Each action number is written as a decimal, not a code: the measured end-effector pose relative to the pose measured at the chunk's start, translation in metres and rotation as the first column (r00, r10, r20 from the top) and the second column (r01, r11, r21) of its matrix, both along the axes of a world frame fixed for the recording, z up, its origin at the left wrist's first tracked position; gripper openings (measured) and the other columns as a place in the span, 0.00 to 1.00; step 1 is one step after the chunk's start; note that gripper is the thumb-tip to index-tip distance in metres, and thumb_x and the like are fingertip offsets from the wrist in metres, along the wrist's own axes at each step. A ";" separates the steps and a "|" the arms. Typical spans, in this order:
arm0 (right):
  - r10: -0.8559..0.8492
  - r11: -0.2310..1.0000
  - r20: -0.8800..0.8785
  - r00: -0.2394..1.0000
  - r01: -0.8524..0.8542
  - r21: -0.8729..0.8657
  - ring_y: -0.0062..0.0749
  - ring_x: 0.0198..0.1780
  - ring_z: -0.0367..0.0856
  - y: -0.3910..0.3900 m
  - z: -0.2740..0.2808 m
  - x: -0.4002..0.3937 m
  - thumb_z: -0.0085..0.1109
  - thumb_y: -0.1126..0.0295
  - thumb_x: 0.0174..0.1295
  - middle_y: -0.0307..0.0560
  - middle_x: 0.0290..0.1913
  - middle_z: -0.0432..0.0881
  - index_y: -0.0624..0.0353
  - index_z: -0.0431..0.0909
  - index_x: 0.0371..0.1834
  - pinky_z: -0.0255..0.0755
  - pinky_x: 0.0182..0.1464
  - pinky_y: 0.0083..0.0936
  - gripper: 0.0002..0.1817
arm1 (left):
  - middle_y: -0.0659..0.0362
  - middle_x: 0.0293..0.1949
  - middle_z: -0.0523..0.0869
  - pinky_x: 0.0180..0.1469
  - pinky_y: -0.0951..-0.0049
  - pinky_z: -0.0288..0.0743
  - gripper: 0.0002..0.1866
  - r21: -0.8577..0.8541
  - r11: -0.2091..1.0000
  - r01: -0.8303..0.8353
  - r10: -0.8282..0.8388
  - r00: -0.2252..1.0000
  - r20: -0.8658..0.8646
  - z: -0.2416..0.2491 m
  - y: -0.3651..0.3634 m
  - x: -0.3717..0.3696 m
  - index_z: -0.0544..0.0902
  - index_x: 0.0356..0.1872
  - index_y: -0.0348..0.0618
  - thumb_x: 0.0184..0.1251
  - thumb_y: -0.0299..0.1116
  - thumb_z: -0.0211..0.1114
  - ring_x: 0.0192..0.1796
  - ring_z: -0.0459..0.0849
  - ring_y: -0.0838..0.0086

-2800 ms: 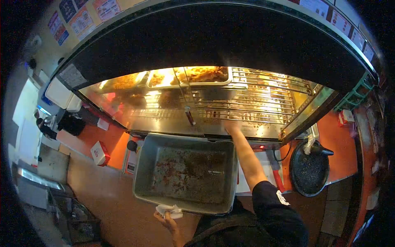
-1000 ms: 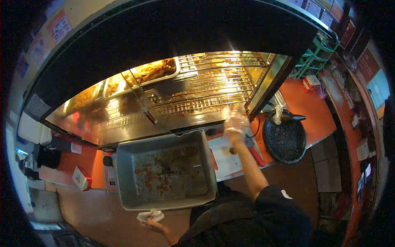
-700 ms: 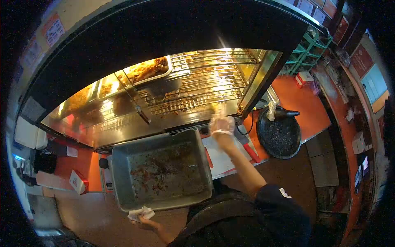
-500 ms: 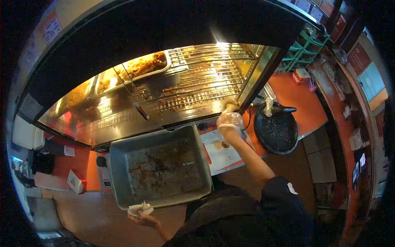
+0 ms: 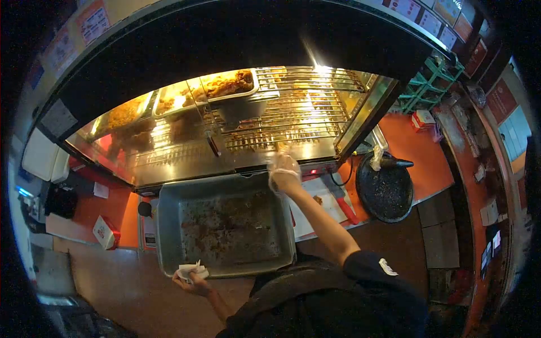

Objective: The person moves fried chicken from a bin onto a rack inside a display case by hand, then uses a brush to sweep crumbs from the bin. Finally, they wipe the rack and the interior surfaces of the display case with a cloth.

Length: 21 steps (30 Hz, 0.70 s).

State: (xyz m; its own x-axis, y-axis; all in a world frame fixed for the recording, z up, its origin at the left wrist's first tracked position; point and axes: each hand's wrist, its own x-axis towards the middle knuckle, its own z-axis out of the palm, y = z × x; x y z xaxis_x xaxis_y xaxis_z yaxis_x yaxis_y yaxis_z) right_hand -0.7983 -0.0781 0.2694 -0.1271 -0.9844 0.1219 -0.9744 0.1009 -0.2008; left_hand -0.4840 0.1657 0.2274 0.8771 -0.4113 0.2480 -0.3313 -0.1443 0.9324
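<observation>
My left hand point(image 5: 195, 285), at the near left corner of a grey tub point(image 5: 284, 211), is closed on a white napkin point(image 5: 193, 271) and touches the rim there. Dark brown residue spots the tub's bottom. In a clear plastic glove, my right hand point(image 5: 285, 170) is at the front ledge of a lit heated display cabinet point(image 5: 186, 169). Its fingers are closed around something small and yellowish-brown, too blurred to name. Behind it are the cabinet's wire racks point(image 5: 293, 121), with crumbs beneath. A tray of fried food point(image 5: 225, 85) sits further left inside.
A black shallow pan point(image 5: 386, 191) with dark bits stands to the right, a crumpled pale wrap point(image 5: 377, 158) on its handle. A red-handled tool point(image 5: 347, 210) lies on a white board point(image 5: 307, 217). Red-and-white boxes point(image 5: 106, 232) and green racks point(image 5: 431, 84) flank the cabinet.
My right hand has swept left along the cabinet's front ledge, from its right end toward the tub's far right corner. My left hand stays at the tub corner with the napkin.
</observation>
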 end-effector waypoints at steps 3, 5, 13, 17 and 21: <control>0.048 0.905 -0.481 0.875 -0.242 -0.350 0.54 0.54 0.72 -0.027 -0.089 0.000 0.46 0.64 0.60 0.66 0.53 0.72 0.66 0.69 0.57 0.65 0.56 0.50 0.23 | 0.56 0.41 0.70 0.45 0.67 0.79 0.13 -0.131 0.991 0.037 -0.050 0.994 -0.096 -0.005 -0.001 -0.004 0.72 0.39 0.36 0.49 0.24 0.52 0.42 0.77 0.67; 0.094 0.881 -0.519 0.850 -0.313 -0.354 0.58 0.58 0.69 -0.023 -0.102 -0.030 0.46 0.65 0.60 0.66 0.58 0.69 0.65 0.67 0.60 0.61 0.59 0.55 0.25 | 0.56 0.41 0.70 0.47 0.68 0.77 0.13 -0.198 0.980 0.012 -0.034 0.994 -0.108 0.006 -0.006 -0.012 0.70 0.40 0.38 0.49 0.23 0.51 0.43 0.77 0.68; 0.184 0.978 0.038 0.982 -0.187 0.088 0.49 0.55 0.75 -0.083 -0.121 0.009 0.47 0.63 0.59 0.61 0.55 0.75 0.53 0.73 0.56 0.68 0.57 0.44 0.21 | 0.56 0.39 0.69 0.46 0.67 0.74 0.15 -0.227 0.961 0.158 -0.161 0.987 0.006 -0.033 -0.005 -0.006 0.69 0.42 0.39 0.50 0.25 0.51 0.41 0.74 0.67; 0.228 0.946 0.386 0.894 -0.110 -0.306 0.49 0.51 0.79 -0.126 -0.158 0.042 0.49 0.54 0.57 0.52 0.50 0.81 0.49 0.82 0.46 0.66 0.57 0.48 0.19 | 0.56 0.40 0.68 0.46 0.66 0.75 0.14 -0.075 0.997 0.020 -0.012 0.994 0.107 -0.015 -0.013 -0.023 0.68 0.42 0.38 0.53 0.27 0.54 0.41 0.76 0.66; 0.189 0.904 0.185 0.964 -0.244 0.352 0.53 0.55 0.75 -0.120 -0.079 0.036 0.48 0.58 0.59 0.55 0.54 0.78 0.55 0.77 0.53 0.69 0.54 0.49 0.21 | 0.54 0.41 0.68 0.44 0.67 0.79 0.15 -0.095 0.995 -0.025 0.013 0.991 -0.133 0.027 -0.024 -0.046 0.67 0.43 0.37 0.54 0.28 0.55 0.42 0.76 0.65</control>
